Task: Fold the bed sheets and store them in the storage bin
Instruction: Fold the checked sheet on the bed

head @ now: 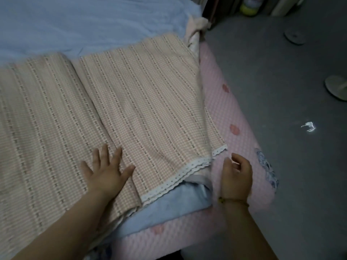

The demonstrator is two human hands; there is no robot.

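Note:
A pink-and-cream checked bed sheet (131,94) with a white lace hem lies partly folded across the bed, its right part doubled over onto the left. My left hand (107,169) presses flat on the sheet near the fold, fingers spread. My right hand (236,175) hovers just right of the lace corner, fingers loosely curled, holding nothing. A light blue sheet (84,23) lies under the checked one and shows at the far side and at the near corner. No storage bin is in view.
A pink quilted mattress pad (225,113) with red spots covers the bed's right edge. Grey floor (281,72) lies to the right, with a slipper (337,87), a scrap of white paper (309,126) and a round dark disc (294,36).

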